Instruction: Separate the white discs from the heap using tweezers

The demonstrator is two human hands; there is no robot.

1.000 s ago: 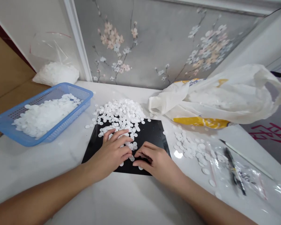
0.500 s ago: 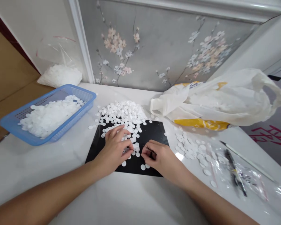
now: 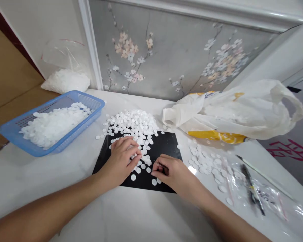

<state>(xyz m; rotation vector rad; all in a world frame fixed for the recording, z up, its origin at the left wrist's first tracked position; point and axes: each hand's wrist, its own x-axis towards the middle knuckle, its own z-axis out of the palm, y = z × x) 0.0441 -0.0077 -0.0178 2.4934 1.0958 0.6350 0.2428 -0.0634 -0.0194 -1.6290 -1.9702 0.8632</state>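
Small white discs lie heaped at the far edge of a black mat and spill down its middle. Over the mat's left half is my left hand, fingers bent and apart, with discs right beside its fingertips; nothing shows in its grasp. My right hand is closed around a thin dark tool, mostly hidden by the fingers, so its exact kind is unclear. A couple of loose discs lie just below that hand's fingertips.
At left stands a blue plastic basket of discs, with a clear bag of white pieces behind it. A white carrier bag, scattered discs, a black pen-like tool and a pale stick lie at right.
My left hand has drawn slightly left, its thumb and index finger now further from the discs. My right hand has barely shifted, still around the thin tool. The view has tilted a little.
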